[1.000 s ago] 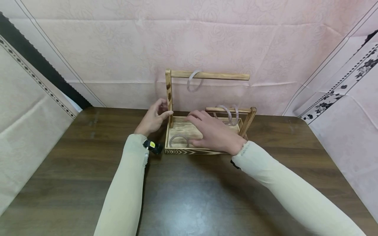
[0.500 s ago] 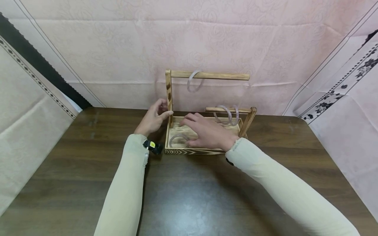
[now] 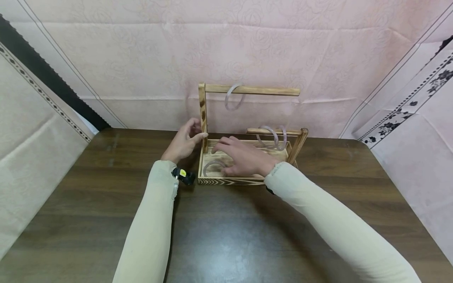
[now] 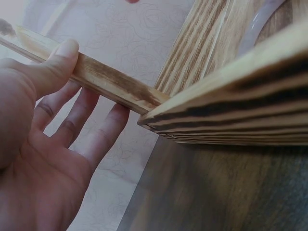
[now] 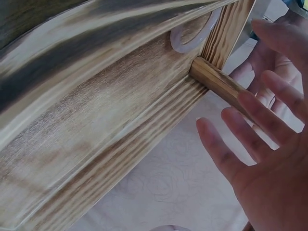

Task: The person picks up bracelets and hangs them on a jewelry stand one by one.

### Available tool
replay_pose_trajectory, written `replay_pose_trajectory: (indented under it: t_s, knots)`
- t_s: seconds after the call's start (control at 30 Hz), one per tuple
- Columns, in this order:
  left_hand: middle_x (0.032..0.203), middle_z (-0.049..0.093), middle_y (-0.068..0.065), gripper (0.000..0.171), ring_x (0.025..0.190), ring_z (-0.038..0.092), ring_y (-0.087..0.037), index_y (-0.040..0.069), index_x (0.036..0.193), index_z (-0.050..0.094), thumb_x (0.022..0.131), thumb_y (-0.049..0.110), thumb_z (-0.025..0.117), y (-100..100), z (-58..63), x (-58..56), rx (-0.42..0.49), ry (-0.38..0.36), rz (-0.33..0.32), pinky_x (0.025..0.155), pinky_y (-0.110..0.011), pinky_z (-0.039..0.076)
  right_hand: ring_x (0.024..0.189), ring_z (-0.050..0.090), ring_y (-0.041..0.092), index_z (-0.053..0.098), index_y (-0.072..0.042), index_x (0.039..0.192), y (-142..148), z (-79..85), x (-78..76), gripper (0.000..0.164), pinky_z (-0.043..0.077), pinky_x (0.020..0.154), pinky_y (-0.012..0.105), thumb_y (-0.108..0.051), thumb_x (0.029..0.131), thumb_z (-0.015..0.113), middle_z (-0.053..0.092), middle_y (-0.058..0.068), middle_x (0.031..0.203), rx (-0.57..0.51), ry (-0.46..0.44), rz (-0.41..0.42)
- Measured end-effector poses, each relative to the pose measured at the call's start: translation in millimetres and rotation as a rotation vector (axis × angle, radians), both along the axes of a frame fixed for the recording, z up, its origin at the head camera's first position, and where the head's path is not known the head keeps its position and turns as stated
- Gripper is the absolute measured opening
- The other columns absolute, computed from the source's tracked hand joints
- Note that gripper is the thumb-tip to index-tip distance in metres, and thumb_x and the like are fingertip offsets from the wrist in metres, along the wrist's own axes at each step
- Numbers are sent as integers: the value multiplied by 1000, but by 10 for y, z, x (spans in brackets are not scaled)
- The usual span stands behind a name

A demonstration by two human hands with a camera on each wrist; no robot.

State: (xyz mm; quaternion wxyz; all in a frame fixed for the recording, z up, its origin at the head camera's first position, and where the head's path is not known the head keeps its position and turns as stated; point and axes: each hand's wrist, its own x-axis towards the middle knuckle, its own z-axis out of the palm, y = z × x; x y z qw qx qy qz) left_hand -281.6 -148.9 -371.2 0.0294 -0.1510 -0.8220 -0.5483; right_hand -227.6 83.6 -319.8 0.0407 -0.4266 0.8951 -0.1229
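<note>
A wooden bangle stand has a shallow tray [image 3: 230, 181], a tall left post [image 3: 203, 114] and a shorter right post [image 3: 299, 145], each carrying a horizontal bar. With its thumb in front and fingers behind, my left hand [image 3: 184, 141] grips the tall post near its foot, as the left wrist view shows. One pale translucent bangle [image 3: 214, 162] lies at the tray's left end. My right hand [image 3: 244, 158] hovers over the tray beside that bangle, fingers spread and slightly bent, holding nothing. In the right wrist view the bangle [image 5: 182, 49] is apart from the fingers.
Another bangle [image 3: 227, 98] hangs on the upper bar [image 3: 269, 90]. Two more bangles [image 3: 284, 137] hang on the lower bar [image 3: 291, 133]. The stand is near the back edge of the dark wooden table [image 3: 226, 236], before a pink patterned cloth [image 3: 141, 70].
My right hand has moved left across the tray toward the lying bangle. My left hand stays on the post, and the bangles have not moved.
</note>
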Motion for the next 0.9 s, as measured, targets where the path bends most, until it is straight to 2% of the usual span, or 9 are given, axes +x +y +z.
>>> replay_pose_trajectory:
  t_s: [0.23, 0.37, 0.67, 0.9]
  knots:
    - [118, 58, -12, 29, 113, 55, -27, 4, 124, 52, 100, 15, 65, -9, 9, 20, -12, 11, 1, 104, -40, 41, 133, 49, 23, 57, -19, 137, -53, -46, -67, 55, 44, 111, 40, -25, 87, 77, 53, 1, 141, 27, -47, 17]
    - [117, 58, -13, 28, 112, 55, -28, 3, 123, 53, 100, 14, 65, -10, 5, 11, -2, 15, -3, 104, -41, 42, 134, 49, 25, 58, -16, 137, -78, -87, -107, 55, 42, 114, 41, -24, 86, 78, 53, 3, 142, 43, -57, 33]
    - [120, 58, -14, 30, 115, 55, -28, 3, 124, 53, 100, 15, 66, -4, -4, 2, -7, 6, 2, 104, -40, 41, 123, 56, 22, 62, -12, 132, -123, -180, -184, 58, 45, 109, 39, -29, 82, 86, 58, 4, 131, 59, -43, 92]
    - [123, 57, -17, 30, 116, 54, -31, 1, 127, 52, 100, 9, 64, 16, 32, 25, -10, -13, 10, 100, -39, 40, 124, 56, 23, 63, -12, 131, -179, -208, -196, 56, 44, 110, 39, -29, 82, 85, 59, 4, 131, 86, -46, 90]
